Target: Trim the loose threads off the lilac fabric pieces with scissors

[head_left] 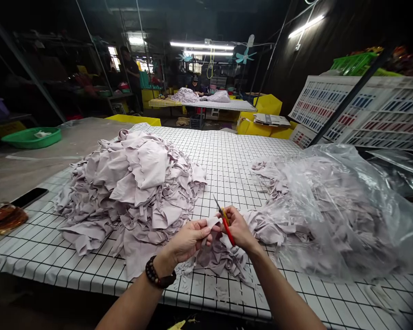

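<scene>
Head view: left hand, grip closed, pinches a small pale-lilac cloth piece above the white, black-gridded table. Right hand: grip curled around red-and-yellow-handled metal scissors, blades pointing away; whether its fingertips also touch the cloth is hard to tell. Large pale-lilac fabric heap lies to the left; clear plastic bag partly covers a second heap on the right.
</scene>
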`<control>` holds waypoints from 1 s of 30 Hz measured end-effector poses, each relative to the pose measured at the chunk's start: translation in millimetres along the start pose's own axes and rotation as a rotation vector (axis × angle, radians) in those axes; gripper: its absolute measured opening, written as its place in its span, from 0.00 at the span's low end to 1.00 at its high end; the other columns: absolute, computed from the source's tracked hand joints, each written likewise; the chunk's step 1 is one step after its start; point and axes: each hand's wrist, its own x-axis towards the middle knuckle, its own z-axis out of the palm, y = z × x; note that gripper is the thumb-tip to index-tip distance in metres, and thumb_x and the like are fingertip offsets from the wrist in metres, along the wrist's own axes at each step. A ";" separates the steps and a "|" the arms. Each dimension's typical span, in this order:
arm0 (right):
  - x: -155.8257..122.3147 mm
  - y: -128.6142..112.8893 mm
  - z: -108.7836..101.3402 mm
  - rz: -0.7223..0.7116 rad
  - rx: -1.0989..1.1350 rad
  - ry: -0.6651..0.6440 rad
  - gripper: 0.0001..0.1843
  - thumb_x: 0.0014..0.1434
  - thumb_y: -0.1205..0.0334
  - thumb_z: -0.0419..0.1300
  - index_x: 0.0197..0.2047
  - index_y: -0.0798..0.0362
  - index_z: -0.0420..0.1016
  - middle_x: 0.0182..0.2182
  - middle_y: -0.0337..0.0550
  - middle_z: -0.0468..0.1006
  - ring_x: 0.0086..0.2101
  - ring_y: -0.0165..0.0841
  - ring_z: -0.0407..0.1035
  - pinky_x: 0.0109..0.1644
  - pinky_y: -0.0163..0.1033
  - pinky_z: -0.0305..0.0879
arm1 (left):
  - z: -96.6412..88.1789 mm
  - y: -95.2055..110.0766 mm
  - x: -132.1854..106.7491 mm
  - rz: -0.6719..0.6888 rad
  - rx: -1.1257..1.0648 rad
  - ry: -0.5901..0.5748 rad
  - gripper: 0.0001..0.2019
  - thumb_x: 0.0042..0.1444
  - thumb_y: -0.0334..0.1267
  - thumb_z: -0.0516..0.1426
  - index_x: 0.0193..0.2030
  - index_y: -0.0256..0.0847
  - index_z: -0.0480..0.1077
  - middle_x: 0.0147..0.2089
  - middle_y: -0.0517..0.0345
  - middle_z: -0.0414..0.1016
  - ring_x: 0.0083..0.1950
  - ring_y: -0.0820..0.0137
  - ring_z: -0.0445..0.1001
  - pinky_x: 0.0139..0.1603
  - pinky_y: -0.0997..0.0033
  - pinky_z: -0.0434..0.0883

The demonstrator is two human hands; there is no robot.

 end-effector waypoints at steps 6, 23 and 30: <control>6.9 0.9 -3.5 -0.051 0.077 0.113 0.16 0.47 0.66 0.63 0.36 0.49 0.60 0.36 0.37 0.75 0.29 0.27 0.68 0.32 0.33 0.66 | 5.4 -3.0 -3.5 -0.029 0.115 -0.029 0.13 0.54 0.42 0.61 0.34 0.30 0.74 0.29 0.55 0.71 0.26 0.80 0.67 0.27 0.82 0.64; -3.2 24.2 1.6 0.045 0.127 0.062 0.18 0.47 0.64 0.65 0.35 0.49 0.59 0.31 0.36 0.74 0.28 0.29 0.67 0.31 0.33 0.62 | 10.1 -14.7 11.8 0.354 0.268 0.192 0.17 0.57 0.48 0.57 0.33 0.33 0.71 0.41 0.46 0.75 0.19 0.80 0.68 0.19 0.79 0.63; -27.9 -2.2 -21.1 0.024 -0.239 0.105 0.18 0.48 0.57 0.65 0.34 0.49 0.58 0.26 0.32 0.66 0.27 0.28 0.62 0.31 0.33 0.60 | 7.7 -21.4 21.9 0.399 0.223 0.240 0.15 0.57 0.47 0.57 0.32 0.34 0.68 0.23 0.59 0.73 0.21 0.76 0.71 0.25 0.78 0.68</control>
